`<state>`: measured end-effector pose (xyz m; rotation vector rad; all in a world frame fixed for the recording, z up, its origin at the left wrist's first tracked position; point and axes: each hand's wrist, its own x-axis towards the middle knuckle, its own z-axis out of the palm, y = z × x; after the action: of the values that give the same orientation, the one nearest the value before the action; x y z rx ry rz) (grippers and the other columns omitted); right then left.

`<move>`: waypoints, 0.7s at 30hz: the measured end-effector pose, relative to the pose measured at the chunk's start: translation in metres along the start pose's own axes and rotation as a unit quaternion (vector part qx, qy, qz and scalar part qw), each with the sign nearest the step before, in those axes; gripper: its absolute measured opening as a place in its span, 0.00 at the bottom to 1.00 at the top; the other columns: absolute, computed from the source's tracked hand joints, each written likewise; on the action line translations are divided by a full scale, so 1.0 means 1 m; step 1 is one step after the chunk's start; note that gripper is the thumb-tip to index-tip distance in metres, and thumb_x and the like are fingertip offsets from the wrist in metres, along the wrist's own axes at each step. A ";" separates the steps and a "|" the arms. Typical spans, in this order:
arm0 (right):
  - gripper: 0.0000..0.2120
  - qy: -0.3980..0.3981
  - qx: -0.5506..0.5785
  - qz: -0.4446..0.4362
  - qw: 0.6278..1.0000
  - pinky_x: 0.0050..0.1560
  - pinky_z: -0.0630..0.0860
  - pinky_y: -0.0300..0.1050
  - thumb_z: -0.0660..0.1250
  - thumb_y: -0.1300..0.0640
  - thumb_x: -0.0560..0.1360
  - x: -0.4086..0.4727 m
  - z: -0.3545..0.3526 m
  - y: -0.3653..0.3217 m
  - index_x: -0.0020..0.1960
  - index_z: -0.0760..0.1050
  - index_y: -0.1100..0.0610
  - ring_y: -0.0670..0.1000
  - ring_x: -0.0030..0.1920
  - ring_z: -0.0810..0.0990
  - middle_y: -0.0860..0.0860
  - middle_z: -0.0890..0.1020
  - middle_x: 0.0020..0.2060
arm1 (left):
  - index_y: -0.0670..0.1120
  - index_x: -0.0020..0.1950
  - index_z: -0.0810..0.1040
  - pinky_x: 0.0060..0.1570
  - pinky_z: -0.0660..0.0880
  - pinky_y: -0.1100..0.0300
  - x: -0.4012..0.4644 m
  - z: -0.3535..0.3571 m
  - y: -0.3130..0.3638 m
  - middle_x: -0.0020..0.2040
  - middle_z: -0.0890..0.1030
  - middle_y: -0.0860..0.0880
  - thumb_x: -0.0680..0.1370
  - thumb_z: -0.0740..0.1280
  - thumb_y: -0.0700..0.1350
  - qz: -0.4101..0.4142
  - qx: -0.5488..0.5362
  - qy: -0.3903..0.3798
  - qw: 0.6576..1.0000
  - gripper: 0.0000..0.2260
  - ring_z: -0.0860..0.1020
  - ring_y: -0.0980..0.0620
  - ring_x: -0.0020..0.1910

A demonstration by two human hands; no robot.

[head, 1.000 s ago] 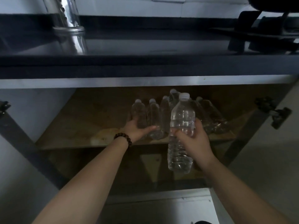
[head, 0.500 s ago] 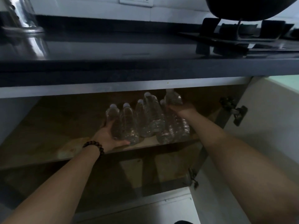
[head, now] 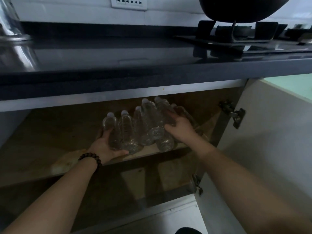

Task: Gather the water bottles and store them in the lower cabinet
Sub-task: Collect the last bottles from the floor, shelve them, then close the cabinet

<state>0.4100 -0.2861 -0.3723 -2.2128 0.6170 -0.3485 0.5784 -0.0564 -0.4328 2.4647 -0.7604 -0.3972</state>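
Several clear water bottles (head: 145, 125) with white caps lie side by side on the wooden shelf (head: 50, 135) of the lower cabinet, caps pointing inward. My left hand (head: 105, 146), with a bead bracelet on the wrist, cups the base of the leftmost bottle (head: 109, 122). My right hand (head: 180, 127) rests on top of the bottles at the right end of the row, fingers spread over one bottle (head: 163, 107). The far right bottle is partly hidden by my hand.
The cabinet door (head: 263, 149) stands open at the right, with hinges (head: 234, 114) on its inner edge. A dark countertop (head: 152, 65) overhangs the shelf. A stove (head: 236, 38) with a black wok sits at the right, a steel vessel (head: 10, 31) at the left.
One second ago my right hand held a bottle upright in front of the shelf. That bottle now lies in the row, and my right hand presses on the row's right end.
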 end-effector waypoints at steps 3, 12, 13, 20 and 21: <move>0.22 0.045 -0.018 -0.010 0.999 0.60 0.69 0.39 0.67 0.55 0.76 0.003 0.001 0.002 0.69 0.70 0.49 0.51 0.63 0.74 0.51 0.77 0.62 | 0.63 0.77 0.43 0.71 0.63 0.47 0.000 0.001 0.000 0.79 0.53 0.48 0.58 0.77 0.66 0.008 0.000 0.016 1.000 0.58 0.61 0.43 0.74; 0.16 0.144 0.001 0.071 0.987 0.55 0.67 0.40 0.67 0.58 0.75 0.006 -0.037 0.034 0.63 0.75 0.57 0.53 0.60 0.77 0.54 0.80 0.58 | 0.61 0.78 0.45 0.72 0.59 0.48 -0.002 0.000 0.005 0.80 0.45 0.51 0.61 0.78 0.63 0.000 0.001 0.011 1.000 0.56 0.54 0.45 0.77; 0.16 0.139 -0.002 0.078 0.987 0.55 0.66 0.40 0.67 0.58 0.76 0.007 -0.043 0.037 0.63 0.75 0.57 0.52 0.60 0.76 0.53 0.79 0.58 | 0.61 0.78 0.45 0.72 0.59 0.48 -0.002 0.001 0.005 0.80 0.45 0.51 0.61 0.78 0.63 0.003 0.000 0.013 1.000 0.56 0.54 0.45 0.77; 0.24 0.156 -0.115 -0.021 0.981 0.69 0.65 0.54 0.64 0.42 0.75 -0.011 -0.020 0.004 0.70 0.65 0.43 0.57 0.72 0.61 0.53 0.62 0.73 | 0.62 0.77 0.43 0.72 0.61 0.49 0.000 0.001 0.003 0.80 0.48 0.50 0.59 0.78 0.64 0.008 -0.006 0.014 1.000 0.58 0.58 0.44 0.76; 0.27 0.148 -0.101 -0.050 0.982 0.70 0.64 0.56 0.63 0.39 0.74 -0.016 -0.007 -0.009 0.71 0.61 0.40 0.57 0.74 0.58 0.52 0.58 0.75 | 0.62 0.77 0.43 0.72 0.61 0.49 0.000 0.001 0.002 0.80 0.49 0.49 0.59 0.78 0.65 0.006 -0.006 0.013 1.000 0.58 0.59 0.44 0.75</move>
<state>0.3962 -0.2768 -0.3618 -2.4134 0.7278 -0.7047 0.5772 -0.0588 -0.4323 2.4489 -0.7595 -0.3632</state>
